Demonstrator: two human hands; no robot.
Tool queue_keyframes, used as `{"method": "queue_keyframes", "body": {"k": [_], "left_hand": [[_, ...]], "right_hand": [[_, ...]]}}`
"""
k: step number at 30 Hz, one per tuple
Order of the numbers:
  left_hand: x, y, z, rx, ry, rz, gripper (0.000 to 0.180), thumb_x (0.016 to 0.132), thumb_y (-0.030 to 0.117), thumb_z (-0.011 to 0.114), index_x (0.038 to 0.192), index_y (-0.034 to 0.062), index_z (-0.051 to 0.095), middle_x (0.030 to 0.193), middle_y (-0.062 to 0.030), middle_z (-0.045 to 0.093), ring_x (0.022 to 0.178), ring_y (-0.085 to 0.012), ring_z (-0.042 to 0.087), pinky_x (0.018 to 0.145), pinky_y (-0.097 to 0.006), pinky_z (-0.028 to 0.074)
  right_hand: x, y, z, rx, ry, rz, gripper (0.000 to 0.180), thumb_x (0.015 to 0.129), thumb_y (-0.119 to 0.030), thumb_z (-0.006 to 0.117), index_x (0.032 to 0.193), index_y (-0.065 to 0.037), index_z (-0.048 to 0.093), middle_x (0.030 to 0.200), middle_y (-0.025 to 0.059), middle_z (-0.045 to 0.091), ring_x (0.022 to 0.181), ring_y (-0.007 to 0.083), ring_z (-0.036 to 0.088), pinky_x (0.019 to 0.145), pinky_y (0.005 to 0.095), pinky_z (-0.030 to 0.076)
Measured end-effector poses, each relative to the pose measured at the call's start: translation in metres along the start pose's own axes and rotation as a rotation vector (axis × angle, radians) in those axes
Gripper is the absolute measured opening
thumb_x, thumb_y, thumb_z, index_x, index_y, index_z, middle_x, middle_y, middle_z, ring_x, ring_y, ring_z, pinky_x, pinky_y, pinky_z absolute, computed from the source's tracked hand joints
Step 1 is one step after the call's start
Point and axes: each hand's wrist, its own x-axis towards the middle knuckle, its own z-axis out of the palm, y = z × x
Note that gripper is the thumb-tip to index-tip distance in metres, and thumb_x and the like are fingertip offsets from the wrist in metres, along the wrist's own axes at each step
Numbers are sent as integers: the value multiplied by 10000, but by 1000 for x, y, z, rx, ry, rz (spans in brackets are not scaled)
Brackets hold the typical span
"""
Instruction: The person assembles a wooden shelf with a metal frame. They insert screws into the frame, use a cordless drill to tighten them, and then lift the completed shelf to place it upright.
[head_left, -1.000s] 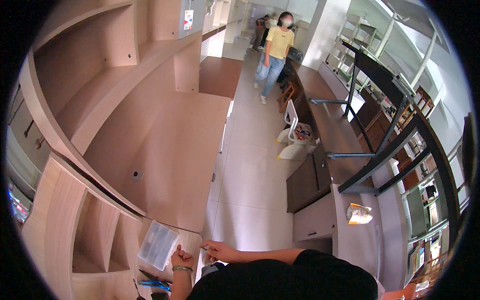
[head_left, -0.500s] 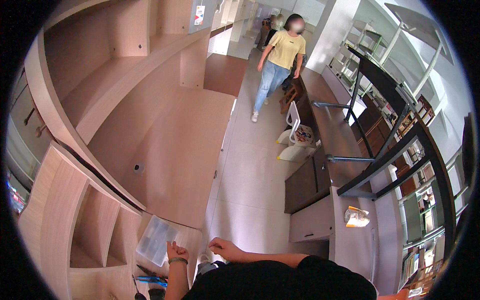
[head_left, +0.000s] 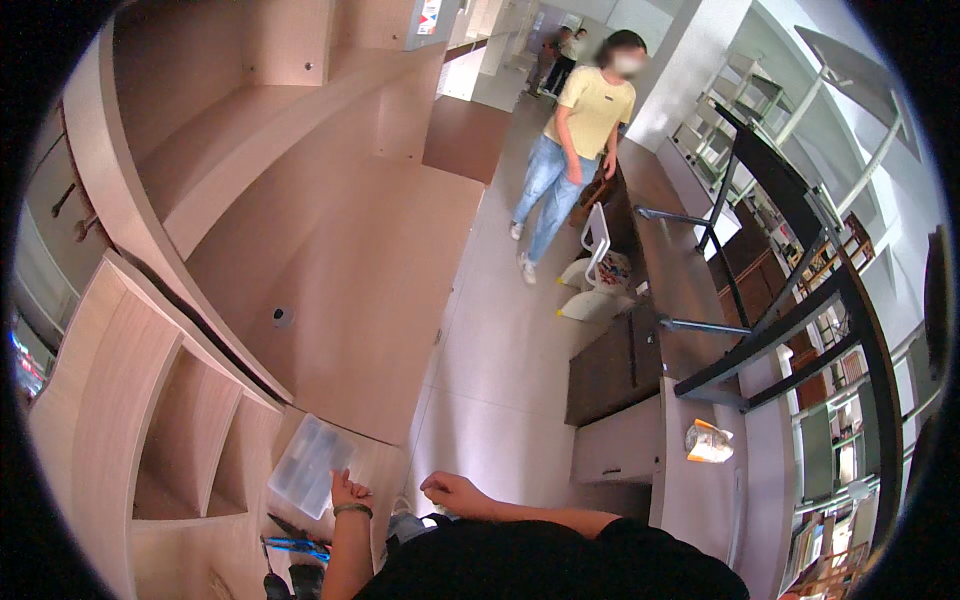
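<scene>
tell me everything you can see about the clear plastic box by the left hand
The clear plastic box is flat, rectangular and see-through, with faint ridges that look like inner dividers; its contents are too blurred to tell. It lies flat on the pale wooden counter, turned at a slant to the counter's edge, beside the open wooden cubbies. The left hand, with a band at the wrist, rests at its near corner, fingers seemingly touching it.

One clear box, one packet, one sign.
A flat clear plastic box (head_left: 310, 465) lies on the pale desk at lower left. A small orange-and-white packet (head_left: 708, 441) sits on the white counter at right. A white sign (head_left: 428, 15) with red and blue hangs top centre.
</scene>
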Motion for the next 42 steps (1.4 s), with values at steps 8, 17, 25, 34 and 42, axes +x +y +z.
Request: {"method": "queue_keyframes", "body": {"k": [8,17,25,34,42], "left_hand": [[-59,25,37,18,5,405,347,843,394,622,833,48,590,483,54,304,367,-73,258,338,-228,205],[-69,87,66,78,70,715,339,838,388,641,771,59,600,518,38,410,367,-58,296,335,-220,221],[-45,94,73,152,71,815,302,861,400,611,935,108,594,617,36,423,423,-67,306,377,-220,226],[-22,140,64,110,142,860,224,882,294,602,1084,207,565,611,66,384,486,-45,312,407,-207,239],[-40,130,53,37,231,758,174,868,269,607,1016,183,575,596,67,400,481,-41,330,411,-214,257]], "right_hand": [[2,10,2,39,3,68,229,903,-216,567,989,-5,587,862,65,603,816,136,543,734,295,460],[0,5,1,1,34,123,223,879,-213,599,942,1,594,807,62,601,750,133,534,687,291,458],[-3,11,-2,-11,49,133,181,889,-176,583,939,-2,594,816,53,592,762,134,536,703,281,460],[-6,13,-5,23,79,164,179,884,-168,590,955,-4,597,839,54,608,787,132,556,708,279,468],[-10,20,-2,43,95,147,219,901,-222,565,930,-8,606,810,33,596,752,117,530,684,272,450]]}}
